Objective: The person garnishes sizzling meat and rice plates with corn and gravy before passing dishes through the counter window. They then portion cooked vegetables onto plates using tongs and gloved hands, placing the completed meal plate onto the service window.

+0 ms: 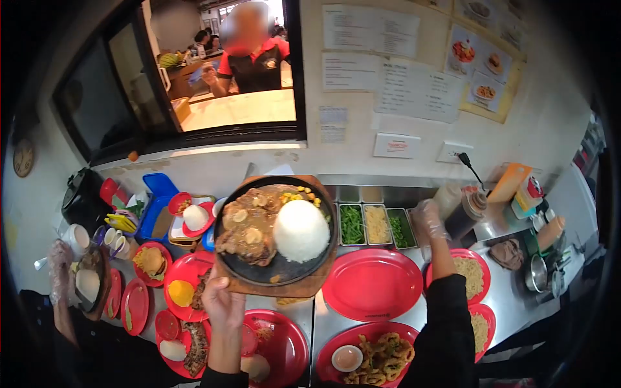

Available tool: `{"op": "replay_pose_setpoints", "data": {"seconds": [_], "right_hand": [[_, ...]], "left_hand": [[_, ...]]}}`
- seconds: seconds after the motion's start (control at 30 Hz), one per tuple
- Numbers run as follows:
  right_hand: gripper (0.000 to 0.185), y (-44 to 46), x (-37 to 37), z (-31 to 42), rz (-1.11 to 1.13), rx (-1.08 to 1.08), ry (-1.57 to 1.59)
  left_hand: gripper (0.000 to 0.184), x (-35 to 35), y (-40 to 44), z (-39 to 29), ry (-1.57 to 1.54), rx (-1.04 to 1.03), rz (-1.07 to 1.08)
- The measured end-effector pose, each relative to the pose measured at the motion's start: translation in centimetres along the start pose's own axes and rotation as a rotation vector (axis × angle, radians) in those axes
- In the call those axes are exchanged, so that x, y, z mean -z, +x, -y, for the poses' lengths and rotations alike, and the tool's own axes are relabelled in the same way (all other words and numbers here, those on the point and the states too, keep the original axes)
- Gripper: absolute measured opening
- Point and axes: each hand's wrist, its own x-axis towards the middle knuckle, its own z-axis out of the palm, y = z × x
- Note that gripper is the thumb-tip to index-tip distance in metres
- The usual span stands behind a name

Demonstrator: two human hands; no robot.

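Note:
My left hand [223,305] grips the near edge of a wooden board [294,291], thumb on top. On the board rests a round black sizzling plate [275,271], lifted above the counter. It carries a brown sauced steak [249,226], a white rice mound [301,231] and corn kernels [299,196]. My right hand [430,223], in a clear plastic glove, reaches beside a metal tub of chopped greens [402,227]; blur and the glove obscure its fingers. Tubs of green beans [351,224] and pale shreds [376,224] stand alongside. Below that arm lies a red oval plate [372,284].
A co-worker's gloved hand [61,265] is by another sizzling plate at far left. Red plates of food surround the board, including fried rings [387,355] and noodles [467,278]. Sauce bottles [467,210] stand at right. Another person [255,64] is beyond the window.

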Motion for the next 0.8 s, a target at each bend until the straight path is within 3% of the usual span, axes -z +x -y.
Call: {"op": "replay_pose_setpoints", "data": {"seconds": [0.03,0.1,0.17,0.3,0.4,0.53,0.67,0.73,0.8], "right_hand": [[0.014,0.4,8.3,2.0,-0.211,-0.024,-0.155],[0.028,1.9,18.7,3.5,-0.057,-0.364,1.083],[0.022,3.1,28.6,6.2,-0.162,-0.154,1.211],[0.015,4.9,39.1,12.1,0.103,0.302,1.555],[0.015,6.6,40.1,15.0,0.207,0.496,1.418],[0.012,7.1,42.0,15.7,0.204,0.544,1.207],[0.013,7.3,43.2,16.3,0.246,0.503,1.210],[0.011,7.2,43.4,17.0,0.081,0.483,1.068],[0.012,7.5,43.3,17.3,0.077,0.468,1.067]], "left_hand": [[0.062,-0.4,0.2,0.0,0.004,-0.008,0.023],[0.059,-0.6,0.7,0.0,0.003,0.011,0.054],[0.059,-1.0,1.0,0.1,0.011,0.028,0.038],[0.058,-1.5,1.6,0.2,-0.018,0.056,0.040],[0.055,-1.4,2.0,-0.2,-0.050,0.062,0.056],[0.053,-1.7,2.1,-1.1,-0.077,0.066,0.088],[0.050,-0.9,2.4,-1.6,-0.092,0.065,0.087],[0.047,-0.4,2.7,-1.8,-0.070,0.075,0.120],[0.046,-0.4,2.5,-2.0,-0.068,0.066,0.120]]}}
